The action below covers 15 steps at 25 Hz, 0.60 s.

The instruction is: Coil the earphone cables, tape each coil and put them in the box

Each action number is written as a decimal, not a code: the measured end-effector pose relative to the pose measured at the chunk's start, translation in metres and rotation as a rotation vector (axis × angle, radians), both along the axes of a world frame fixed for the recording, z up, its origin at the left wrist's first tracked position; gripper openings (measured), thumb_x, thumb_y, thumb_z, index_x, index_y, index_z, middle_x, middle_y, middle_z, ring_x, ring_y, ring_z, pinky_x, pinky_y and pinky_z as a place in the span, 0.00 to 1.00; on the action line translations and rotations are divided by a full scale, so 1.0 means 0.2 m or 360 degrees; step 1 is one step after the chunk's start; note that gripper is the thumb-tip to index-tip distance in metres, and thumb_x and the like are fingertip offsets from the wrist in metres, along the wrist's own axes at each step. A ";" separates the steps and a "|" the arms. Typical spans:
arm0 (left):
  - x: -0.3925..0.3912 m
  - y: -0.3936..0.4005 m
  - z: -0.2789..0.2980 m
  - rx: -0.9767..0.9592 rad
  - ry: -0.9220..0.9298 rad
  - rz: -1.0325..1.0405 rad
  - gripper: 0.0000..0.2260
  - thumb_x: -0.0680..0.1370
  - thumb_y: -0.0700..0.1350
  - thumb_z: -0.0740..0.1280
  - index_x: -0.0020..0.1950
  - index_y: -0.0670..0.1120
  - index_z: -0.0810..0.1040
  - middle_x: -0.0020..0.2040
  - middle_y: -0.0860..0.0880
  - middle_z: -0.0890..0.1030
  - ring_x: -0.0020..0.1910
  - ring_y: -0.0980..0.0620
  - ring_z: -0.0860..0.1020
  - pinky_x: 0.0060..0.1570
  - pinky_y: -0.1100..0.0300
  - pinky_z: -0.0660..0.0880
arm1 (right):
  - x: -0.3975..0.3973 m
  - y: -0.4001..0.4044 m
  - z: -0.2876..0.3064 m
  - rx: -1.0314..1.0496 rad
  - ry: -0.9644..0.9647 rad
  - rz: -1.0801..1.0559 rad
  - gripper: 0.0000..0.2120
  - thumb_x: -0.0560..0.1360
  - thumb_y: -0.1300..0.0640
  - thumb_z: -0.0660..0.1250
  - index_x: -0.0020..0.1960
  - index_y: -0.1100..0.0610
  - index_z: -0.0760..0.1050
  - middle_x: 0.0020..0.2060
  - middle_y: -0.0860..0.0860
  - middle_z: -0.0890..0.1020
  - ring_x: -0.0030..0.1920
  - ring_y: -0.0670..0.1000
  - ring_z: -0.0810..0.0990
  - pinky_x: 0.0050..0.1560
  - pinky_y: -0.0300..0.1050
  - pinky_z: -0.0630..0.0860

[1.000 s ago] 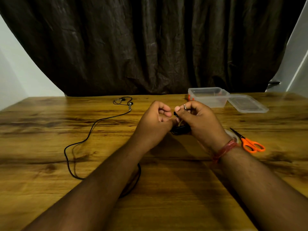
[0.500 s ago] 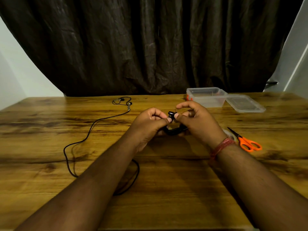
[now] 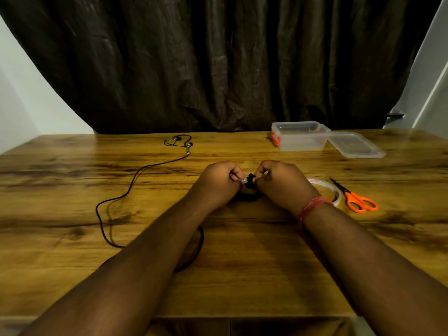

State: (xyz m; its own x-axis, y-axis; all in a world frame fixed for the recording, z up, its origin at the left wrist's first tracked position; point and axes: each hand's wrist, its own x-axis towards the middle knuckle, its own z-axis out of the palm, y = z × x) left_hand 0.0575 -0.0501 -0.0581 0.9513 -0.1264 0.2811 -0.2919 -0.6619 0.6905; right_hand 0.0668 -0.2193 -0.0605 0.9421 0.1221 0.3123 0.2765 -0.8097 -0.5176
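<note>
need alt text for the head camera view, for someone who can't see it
Both hands, left hand and right hand, pinch a coiled black earphone cable over a wooden table. Another earphone cable lies uncoiled at left; tape roll, orange scissors, open clear box and lid sit at right.

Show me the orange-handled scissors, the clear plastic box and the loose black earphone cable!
orange-handled scissors (image 3: 358, 204), head view, on the handles.
clear plastic box (image 3: 300, 141), head view, front wall.
loose black earphone cable (image 3: 135, 175), head view, mid-length.
</note>
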 end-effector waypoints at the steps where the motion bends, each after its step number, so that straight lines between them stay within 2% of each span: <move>1: 0.00 0.00 0.00 0.0015 -0.0011 -0.0002 0.03 0.76 0.41 0.69 0.45 0.48 0.81 0.40 0.53 0.82 0.40 0.57 0.79 0.38 0.65 0.75 | 0.00 0.00 0.00 -0.0024 0.0014 0.0007 0.04 0.74 0.52 0.67 0.41 0.48 0.76 0.34 0.43 0.78 0.38 0.47 0.77 0.37 0.40 0.72; 3: 0.00 0.00 -0.01 0.0038 -0.0031 -0.0005 0.04 0.77 0.41 0.68 0.45 0.49 0.81 0.40 0.54 0.81 0.41 0.56 0.79 0.39 0.61 0.76 | 0.01 0.00 0.00 -0.0064 0.0028 0.0012 0.04 0.75 0.51 0.66 0.42 0.48 0.76 0.37 0.45 0.80 0.40 0.49 0.78 0.42 0.44 0.76; 5: 0.00 0.00 -0.01 0.0037 -0.0046 0.0000 0.05 0.77 0.41 0.66 0.45 0.50 0.81 0.40 0.55 0.80 0.41 0.56 0.78 0.37 0.61 0.74 | 0.01 0.00 0.00 -0.0085 0.0024 0.0000 0.04 0.75 0.51 0.65 0.44 0.49 0.77 0.40 0.48 0.82 0.42 0.51 0.79 0.45 0.47 0.78; 10: 0.01 0.01 -0.02 0.0034 -0.0109 0.0053 0.05 0.78 0.44 0.64 0.48 0.51 0.79 0.40 0.54 0.80 0.39 0.57 0.77 0.33 0.61 0.72 | 0.01 0.00 0.02 -0.0116 -0.0015 -0.0001 0.06 0.76 0.50 0.63 0.46 0.50 0.76 0.37 0.50 0.81 0.41 0.53 0.79 0.43 0.48 0.77; 12: 0.00 0.01 -0.01 0.0043 -0.0208 0.0101 0.05 0.79 0.45 0.63 0.50 0.52 0.78 0.43 0.54 0.79 0.41 0.57 0.77 0.36 0.60 0.74 | 0.01 -0.01 0.03 -0.0106 -0.0163 -0.0054 0.07 0.78 0.50 0.62 0.48 0.51 0.76 0.37 0.51 0.81 0.41 0.54 0.78 0.41 0.47 0.76; 15: -0.01 0.02 0.05 0.0185 -0.0555 0.0230 0.08 0.80 0.46 0.62 0.57 0.50 0.77 0.50 0.53 0.80 0.48 0.55 0.77 0.45 0.57 0.76 | 0.00 -0.04 0.07 -0.0016 -0.0425 -0.0129 0.07 0.79 0.54 0.60 0.52 0.54 0.76 0.42 0.53 0.81 0.41 0.52 0.76 0.40 0.45 0.72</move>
